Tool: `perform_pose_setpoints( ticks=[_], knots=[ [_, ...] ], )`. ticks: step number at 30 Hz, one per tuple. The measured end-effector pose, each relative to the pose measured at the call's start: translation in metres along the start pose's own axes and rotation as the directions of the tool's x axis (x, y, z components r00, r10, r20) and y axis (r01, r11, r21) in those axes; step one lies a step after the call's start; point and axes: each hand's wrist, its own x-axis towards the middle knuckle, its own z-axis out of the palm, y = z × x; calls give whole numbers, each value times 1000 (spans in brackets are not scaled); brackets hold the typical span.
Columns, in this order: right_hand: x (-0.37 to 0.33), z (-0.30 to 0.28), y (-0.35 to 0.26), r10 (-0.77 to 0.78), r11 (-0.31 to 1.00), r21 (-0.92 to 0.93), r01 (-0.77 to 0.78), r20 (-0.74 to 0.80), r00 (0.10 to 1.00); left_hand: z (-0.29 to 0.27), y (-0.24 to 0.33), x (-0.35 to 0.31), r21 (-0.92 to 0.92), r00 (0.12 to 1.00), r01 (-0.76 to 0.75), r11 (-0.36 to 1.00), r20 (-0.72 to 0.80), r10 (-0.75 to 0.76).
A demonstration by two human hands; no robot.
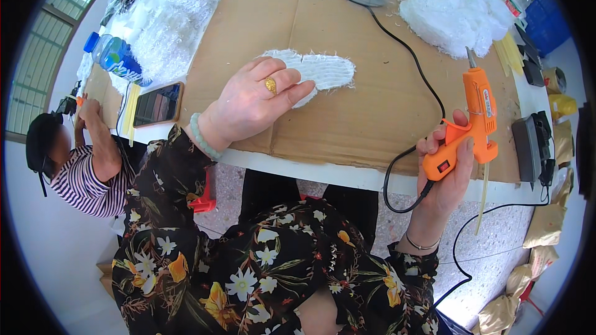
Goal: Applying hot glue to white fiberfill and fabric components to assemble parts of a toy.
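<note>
On the cardboard lies a white quilted fabric piece (329, 71) with frayed edges and rounded lobes. My left hand (257, 99) is curled over its left part, fingers bent and thumb pointing right; the fingertips' hold is partly hidden. An orange hot glue gun (478, 108) is gripped in my right hand (450, 177), above the right side of the cardboard. Its metal nozzle points up and away, and a clear glue stick (482, 201) sticks out of its back end. A black cord runs from its handle.
A cardboard sheet (347, 130) covers the table. White fibre heaps (456, 9) lie far right and far left. At left are a phone (159, 105), a blue-capped bottle (116, 56) and glue sticks. The black cord (410, 46) crosses the cardboard. Another person (90, 167) works at left.
</note>
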Motion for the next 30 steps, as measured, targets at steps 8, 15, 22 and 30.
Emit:
perform_pose_setpoints(
  ticks=[8, 15, 22, 30],
  knots=[
    [4, -8, 3, 3, 1000, 22, -3, -5, 1000, 7, -2, 2, 2, 997, 28, 1000, 77, -28],
    [0, -6, 9, 22, 1000, 12, -23, 44, 999, 4, -6, -5, -69, 989, 96, 993, 122, -87],
    [-4, 2, 9, 15, 1000, 19, -16, 48, 999, -3, -8, -11, -130, 978, 151, 980, 167, -128],
    [-7, 10, 10, 26, 1000, 14, -27, 76, 997, -11, -8, -15, -36, 987, 51, 998, 153, -45]
  ],
)
